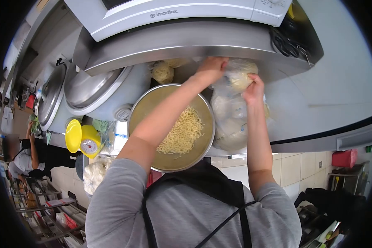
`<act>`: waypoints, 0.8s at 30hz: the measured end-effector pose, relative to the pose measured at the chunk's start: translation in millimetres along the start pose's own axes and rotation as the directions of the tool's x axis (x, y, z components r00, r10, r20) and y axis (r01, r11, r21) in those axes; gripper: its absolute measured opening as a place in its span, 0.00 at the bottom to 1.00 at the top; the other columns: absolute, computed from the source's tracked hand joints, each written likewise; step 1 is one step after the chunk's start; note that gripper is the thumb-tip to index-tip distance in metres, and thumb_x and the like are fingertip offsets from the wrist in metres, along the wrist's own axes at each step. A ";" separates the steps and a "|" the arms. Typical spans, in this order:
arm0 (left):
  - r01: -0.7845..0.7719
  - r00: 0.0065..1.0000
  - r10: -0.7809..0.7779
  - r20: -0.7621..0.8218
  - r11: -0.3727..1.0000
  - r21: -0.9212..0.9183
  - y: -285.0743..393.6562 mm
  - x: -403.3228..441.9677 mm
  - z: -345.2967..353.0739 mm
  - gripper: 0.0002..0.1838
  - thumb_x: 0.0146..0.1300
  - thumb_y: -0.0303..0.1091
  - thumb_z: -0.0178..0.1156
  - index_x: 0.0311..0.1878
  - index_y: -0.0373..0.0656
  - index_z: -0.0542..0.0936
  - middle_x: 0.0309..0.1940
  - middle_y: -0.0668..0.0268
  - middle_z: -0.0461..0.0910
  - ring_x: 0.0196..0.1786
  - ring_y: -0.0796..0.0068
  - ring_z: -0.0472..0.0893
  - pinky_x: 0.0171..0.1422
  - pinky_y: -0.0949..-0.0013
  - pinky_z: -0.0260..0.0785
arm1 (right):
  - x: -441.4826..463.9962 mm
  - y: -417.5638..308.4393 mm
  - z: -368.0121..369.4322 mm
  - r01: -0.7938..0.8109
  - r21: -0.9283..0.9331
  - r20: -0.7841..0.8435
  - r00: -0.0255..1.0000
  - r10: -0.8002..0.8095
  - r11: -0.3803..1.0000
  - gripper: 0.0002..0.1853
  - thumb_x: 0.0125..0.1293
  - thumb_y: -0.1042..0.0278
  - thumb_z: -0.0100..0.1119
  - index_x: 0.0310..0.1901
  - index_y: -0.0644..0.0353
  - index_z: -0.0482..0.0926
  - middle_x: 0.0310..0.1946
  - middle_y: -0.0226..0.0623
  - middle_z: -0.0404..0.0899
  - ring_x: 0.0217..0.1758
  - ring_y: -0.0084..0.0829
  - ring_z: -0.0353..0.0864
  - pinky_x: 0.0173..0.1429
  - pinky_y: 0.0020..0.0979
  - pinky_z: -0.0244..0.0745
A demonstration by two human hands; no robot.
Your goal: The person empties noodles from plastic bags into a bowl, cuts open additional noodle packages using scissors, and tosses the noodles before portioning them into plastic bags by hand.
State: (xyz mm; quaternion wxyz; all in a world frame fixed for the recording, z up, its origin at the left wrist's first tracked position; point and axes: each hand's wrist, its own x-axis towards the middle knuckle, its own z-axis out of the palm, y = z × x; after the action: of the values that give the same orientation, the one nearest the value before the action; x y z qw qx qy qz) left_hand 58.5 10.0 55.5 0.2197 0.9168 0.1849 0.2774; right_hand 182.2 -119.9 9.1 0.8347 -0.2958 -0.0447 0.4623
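Note:
A clear plastic bag of noodles (238,78) is between my two hands, under the front edge of the steel shelf. My left hand (213,70) reaches across the bowl, its fingers closed at the bag's left edge. On the other side, my right hand (254,90) grips the bag, thumb and fingers pressed into the plastic. Below it lies a larger plastic bag (231,128) with pale contents, which I cannot make out well. Loose yellow noodles (182,134) lie in a large steel bowl (211,142), partly hidden by my left forearm.
A white microwave (202,12) stands on the steel shelf (186,37). More bagged noodles (162,73) sit behind the bowl. To the left are large lidded pots (95,89) and a yellow scale (89,140). Scissors (291,47) lie at the shelf's right. A co-worker (29,155) stands far left.

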 end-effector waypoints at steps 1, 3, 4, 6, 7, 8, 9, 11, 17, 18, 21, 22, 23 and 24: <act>0.008 1.000 -0.008 -0.017 0.999 0.033 -2.4 2.2 -0.1 0.04 0.49 0.30 0.53 0.28 0.41 0.73 0.27 0.54 0.75 0.30 0.58 0.74 0.36 0.62 0.65 | -8.7 2.4 4.4 -0.018 0.035 0.052 0.998 0.017 0.999 0.17 0.50 0.71 0.51 0.45 0.64 0.72 0.43 0.39 0.76 0.48 0.36 0.74 0.55 0.38 0.68; -0.013 0.998 0.016 -0.058 0.999 0.040 -0.9 7.7 1.2 0.04 0.49 0.29 0.52 0.28 0.41 0.73 0.27 0.53 0.75 0.31 0.56 0.74 0.36 0.61 0.65 | -13.0 3.3 5.8 -0.032 0.068 0.108 0.994 0.025 0.997 0.18 0.50 0.71 0.51 0.45 0.64 0.72 0.43 0.39 0.75 0.49 0.37 0.73 0.57 0.38 0.67; -0.027 0.995 0.032 -0.099 0.998 0.050 1.0 8.4 1.2 0.03 0.48 0.28 0.51 0.28 0.41 0.73 0.27 0.52 0.74 0.31 0.54 0.74 0.37 0.59 0.65 | -12.4 5.3 2.4 -0.022 0.105 0.157 0.988 0.005 0.994 0.18 0.50 0.71 0.51 0.45 0.64 0.72 0.44 0.39 0.75 0.49 0.37 0.73 0.57 0.39 0.67; -0.040 0.999 0.040 -0.016 0.999 0.018 10.0 5.4 1.9 0.04 0.48 0.27 0.51 0.29 0.40 0.72 0.27 0.52 0.74 0.33 0.53 0.75 0.37 0.57 0.65 | -10.4 2.7 -0.6 -0.007 0.141 0.208 0.978 -0.022 0.990 0.19 0.50 0.71 0.51 0.46 0.64 0.71 0.44 0.40 0.75 0.49 0.37 0.73 0.58 0.39 0.66; -0.042 0.997 0.043 0.065 0.999 -0.013 17.3 1.1 1.3 0.05 0.48 0.25 0.51 0.31 0.40 0.72 0.28 0.51 0.74 0.35 0.52 0.75 0.37 0.56 0.64 | -7.9 -2.3 -2.3 0.111 0.048 0.111 0.987 -0.116 0.993 0.19 0.50 0.70 0.51 0.46 0.64 0.71 0.44 0.40 0.75 0.50 0.38 0.73 0.58 0.39 0.66; -0.043 0.997 0.044 0.064 0.999 -0.014 24.9 -7.5 1.8 0.05 0.48 0.25 0.51 0.31 0.40 0.72 0.28 0.51 0.74 0.35 0.52 0.75 0.37 0.56 0.64 | -5.1 -6.9 -4.0 0.218 -0.053 0.022 0.976 -0.217 0.975 0.19 0.51 0.69 0.51 0.46 0.64 0.71 0.44 0.40 0.75 0.50 0.38 0.73 0.58 0.39 0.66; -0.006 0.986 0.012 0.167 0.999 -0.033 33.8 -18.0 1.4 0.08 0.47 0.23 0.51 0.33 0.41 0.72 0.36 0.49 0.74 0.39 0.50 0.74 0.42 0.55 0.65 | -1.9 -12.1 -3.7 0.221 -0.051 0.021 0.975 -0.220 0.974 0.19 0.51 0.69 0.51 0.46 0.64 0.71 0.44 0.40 0.75 0.50 0.38 0.73 0.58 0.39 0.66; 0.039 0.967 -0.038 0.253 0.999 0.002 26.1 -26.1 10.2 0.15 0.47 0.22 0.52 0.41 0.41 0.72 0.48 0.46 0.71 0.46 0.49 0.74 0.51 0.53 0.65 | 0.2 -19.3 -6.7 0.158 0.163 0.059 0.984 -0.170 0.974 0.21 0.54 0.64 0.50 0.49 0.62 0.70 0.46 0.44 0.74 0.53 0.42 0.71 0.58 0.45 0.66; 0.282 0.959 -0.270 -0.091 0.945 0.163 -29.2 -3.0 -17.4 0.20 0.54 0.33 0.55 0.51 0.39 0.71 0.52 0.48 0.70 0.52 0.50 0.71 0.55 0.57 0.65 | -33.2 -13.0 -22.3 -0.431 0.131 0.380 0.854 0.356 0.893 0.22 0.56 0.53 0.46 0.47 0.60 0.72 0.39 0.45 0.76 0.39 0.47 0.77 0.38 0.45 0.76; 0.297 0.955 -0.293 -0.049 0.936 0.187 -45.5 -0.1 -22.0 0.21 0.55 0.33 0.55 0.53 0.39 0.70 0.52 0.49 0.70 0.54 0.51 0.70 0.56 0.57 0.64 | -39.6 -10.8 -21.6 -0.431 0.130 0.374 0.855 0.358 0.893 0.22 0.56 0.53 0.46 0.47 0.60 0.72 0.39 0.45 0.76 0.39 0.47 0.77 0.38 0.45 0.76; 0.359 0.932 -0.327 -0.158 0.898 0.253 -113.3 -3.8 -7.3 0.25 0.57 0.41 0.55 0.57 0.41 0.69 0.54 0.51 0.70 0.57 0.53 0.69 0.58 0.59 0.64 | -56.8 -3.4 -14.4 -0.434 0.305 0.438 0.854 0.280 0.848 0.23 0.55 0.53 0.44 0.47 0.60 0.72 0.39 0.45 0.77 0.35 0.46 0.78 0.30 0.44 0.75; 0.357 0.932 -0.326 -0.158 0.899 0.254 -113.2 -6.2 -7.7 0.25 0.57 0.41 0.55 0.57 0.41 0.69 0.54 0.51 0.70 0.57 0.53 0.69 0.58 0.59 0.64 | -60.3 -2.6 -14.9 -0.408 0.244 0.495 0.833 0.249 0.880 0.25 0.56 0.55 0.44 0.51 0.62 0.69 0.44 0.45 0.74 0.42 0.45 0.76 0.40 0.48 0.73; 0.361 0.927 -0.375 -0.020 0.874 0.325 -113.9 -13.7 -8.9 0.27 0.57 0.42 0.55 0.58 0.39 0.68 0.54 0.51 0.69 0.58 0.56 0.68 0.57 0.60 0.65 | -64.1 -0.7 -14.6 -0.377 0.185 0.551 0.804 0.222 0.908 0.27 0.56 0.56 0.43 0.55 0.64 0.66 0.50 0.45 0.72 0.50 0.44 0.74 0.51 0.53 0.71; 0.355 0.897 -0.428 0.113 0.847 0.396 -95.9 -25.8 -22.5 0.29 0.58 0.44 0.55 0.58 0.37 0.66 0.55 0.50 0.68 0.59 0.58 0.68 0.57 0.61 0.65 | -70.8 1.4 -8.7 -0.380 0.187 0.553 0.803 0.223 0.906 0.27 0.56 0.56 0.43 0.55 0.64 0.66 0.50 0.45 0.72 0.50 0.44 0.74 0.51 0.53 0.71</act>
State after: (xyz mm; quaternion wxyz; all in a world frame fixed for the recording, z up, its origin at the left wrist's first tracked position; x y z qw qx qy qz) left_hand 4.4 85.0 12.9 0.1149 0.9068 0.3944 0.0951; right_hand 143.9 -179.8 15.3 0.7400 -0.0384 -0.1523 0.6541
